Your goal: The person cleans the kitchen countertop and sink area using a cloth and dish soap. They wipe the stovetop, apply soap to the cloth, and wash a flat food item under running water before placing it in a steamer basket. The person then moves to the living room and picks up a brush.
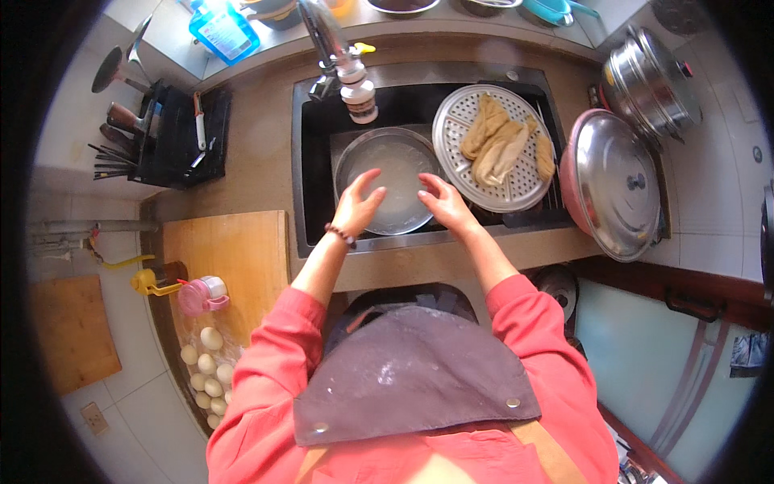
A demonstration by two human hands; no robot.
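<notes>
My left hand and my right hand are over the near half of a round metal basin. Both are empty, with thumbs and fingers apart and a gap between them. Whether my wrists touch the rim, I cannot tell. Cloudy whitish liquid lies in the basin, which stands in a dark sink. To the right, a perforated metal steamer tray rests tilted across the sink. It holds folded tan, cloth-like pieces. A faucet with a white end hangs above the basin's far side.
A lidded pink basin and a steel steamer pot stand at right. On the left are a black knife rack, a wooden board, a pink-lidded jar and several eggs. A blue bottle stands behind.
</notes>
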